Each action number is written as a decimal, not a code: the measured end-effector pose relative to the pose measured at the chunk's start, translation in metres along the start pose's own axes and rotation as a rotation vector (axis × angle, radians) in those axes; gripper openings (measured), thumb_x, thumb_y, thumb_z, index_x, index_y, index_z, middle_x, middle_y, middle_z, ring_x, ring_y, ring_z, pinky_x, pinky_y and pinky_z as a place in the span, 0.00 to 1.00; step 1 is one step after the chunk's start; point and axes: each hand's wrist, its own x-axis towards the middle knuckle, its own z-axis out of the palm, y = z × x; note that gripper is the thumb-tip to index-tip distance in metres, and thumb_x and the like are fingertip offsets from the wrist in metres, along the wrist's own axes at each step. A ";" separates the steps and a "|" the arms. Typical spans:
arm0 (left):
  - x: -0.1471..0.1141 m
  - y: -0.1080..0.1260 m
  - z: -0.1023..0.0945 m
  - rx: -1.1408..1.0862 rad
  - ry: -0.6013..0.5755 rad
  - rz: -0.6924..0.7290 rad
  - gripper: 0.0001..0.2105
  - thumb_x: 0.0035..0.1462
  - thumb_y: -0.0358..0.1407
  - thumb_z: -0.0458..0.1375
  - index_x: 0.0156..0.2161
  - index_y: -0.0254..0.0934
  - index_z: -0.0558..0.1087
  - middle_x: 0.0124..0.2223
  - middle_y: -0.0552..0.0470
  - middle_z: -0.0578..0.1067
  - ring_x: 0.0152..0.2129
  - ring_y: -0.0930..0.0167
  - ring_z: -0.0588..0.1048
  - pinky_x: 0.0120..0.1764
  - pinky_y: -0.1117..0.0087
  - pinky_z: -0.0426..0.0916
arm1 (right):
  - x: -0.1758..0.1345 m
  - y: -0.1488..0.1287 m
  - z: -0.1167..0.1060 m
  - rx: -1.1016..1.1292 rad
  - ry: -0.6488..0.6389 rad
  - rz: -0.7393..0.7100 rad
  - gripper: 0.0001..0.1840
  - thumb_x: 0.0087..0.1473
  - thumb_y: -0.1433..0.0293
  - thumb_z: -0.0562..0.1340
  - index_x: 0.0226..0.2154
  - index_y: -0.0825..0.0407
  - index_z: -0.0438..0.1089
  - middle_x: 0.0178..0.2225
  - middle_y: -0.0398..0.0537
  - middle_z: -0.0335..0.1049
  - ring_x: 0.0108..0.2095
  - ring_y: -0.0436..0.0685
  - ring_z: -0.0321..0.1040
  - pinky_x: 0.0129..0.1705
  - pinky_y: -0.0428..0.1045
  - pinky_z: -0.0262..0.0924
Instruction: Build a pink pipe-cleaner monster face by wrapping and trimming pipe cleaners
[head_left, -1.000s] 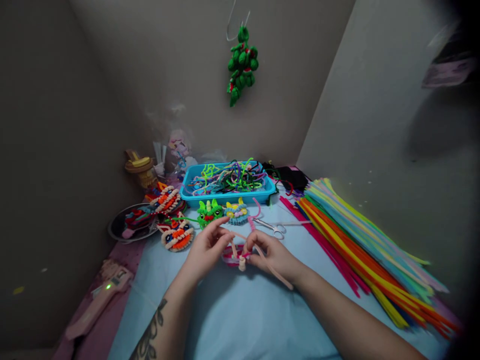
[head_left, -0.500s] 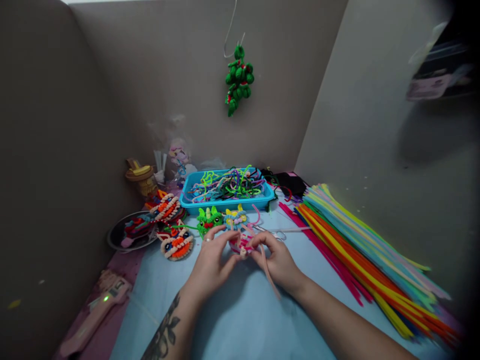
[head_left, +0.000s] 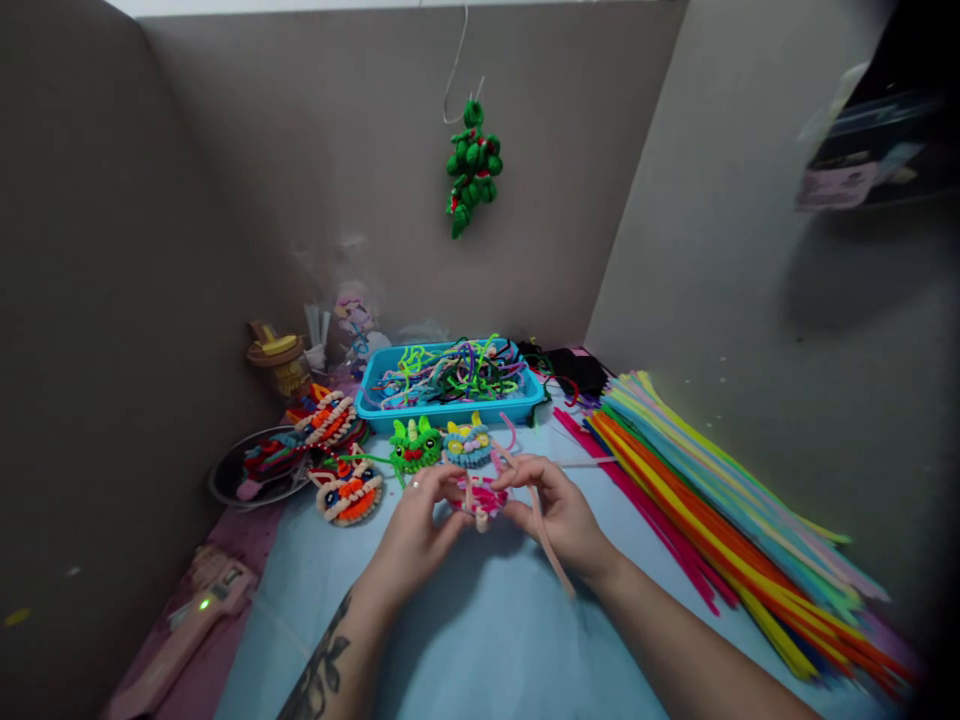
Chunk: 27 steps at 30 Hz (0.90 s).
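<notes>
Between both hands, just above the blue-covered table, is a small pink and magenta pipe-cleaner figure (head_left: 489,497) with a cream piece at its front. My left hand (head_left: 427,515) pinches its left side between thumb and fingers. On the other side my right hand (head_left: 553,510) closes on its right edge. A pale pink pipe cleaner (head_left: 550,545) runs out by the right fingers and hangs down over that hand. Right behind are a green pipe-cleaner animal head (head_left: 415,447) and a blue and yellow one (head_left: 469,445). An orange and cream head (head_left: 350,492) lies left of my left hand.
A blue tray (head_left: 450,418) at the back holds tangled pipe-cleaner scraps. Bundles of long coloured pipe cleaners (head_left: 712,510) cover the right side. At left are a metal bowl (head_left: 225,488) and a pink glue gun (head_left: 184,635). A green ornament (head_left: 472,168) hangs at the back wall.
The right fingers have shifted slightly on the figure, and the pale pink pipe cleaner now hangs a little further right. More of the figure's magenta middle shows. The camera view has moved slightly.
</notes>
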 end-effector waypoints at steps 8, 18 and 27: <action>0.001 0.000 0.002 -0.047 -0.051 -0.056 0.19 0.53 0.30 0.58 0.51 0.39 0.62 0.40 0.47 0.76 0.41 0.65 0.74 0.49 0.60 0.64 | 0.007 0.004 -0.006 0.112 0.179 0.193 0.13 0.46 0.62 0.66 0.27 0.49 0.61 0.26 0.42 0.67 0.28 0.54 0.66 0.36 0.50 0.62; 0.002 -0.002 0.007 0.263 -0.053 0.087 0.21 0.54 0.28 0.57 0.53 0.41 0.63 0.39 0.50 0.76 0.41 0.63 0.71 0.48 0.58 0.61 | 0.008 -0.001 -0.003 -0.188 0.174 0.173 0.12 0.49 0.67 0.62 0.22 0.49 0.57 0.33 0.47 0.70 0.43 0.61 0.69 0.46 0.55 0.59; 0.000 0.002 0.013 0.352 -0.084 0.089 0.22 0.53 0.28 0.57 0.53 0.40 0.63 0.42 0.46 0.73 0.40 0.62 0.69 0.45 0.57 0.64 | -0.002 0.001 0.028 0.165 -0.024 0.363 0.11 0.46 0.67 0.64 0.24 0.50 0.60 0.22 0.38 0.67 0.26 0.52 0.66 0.32 0.47 0.60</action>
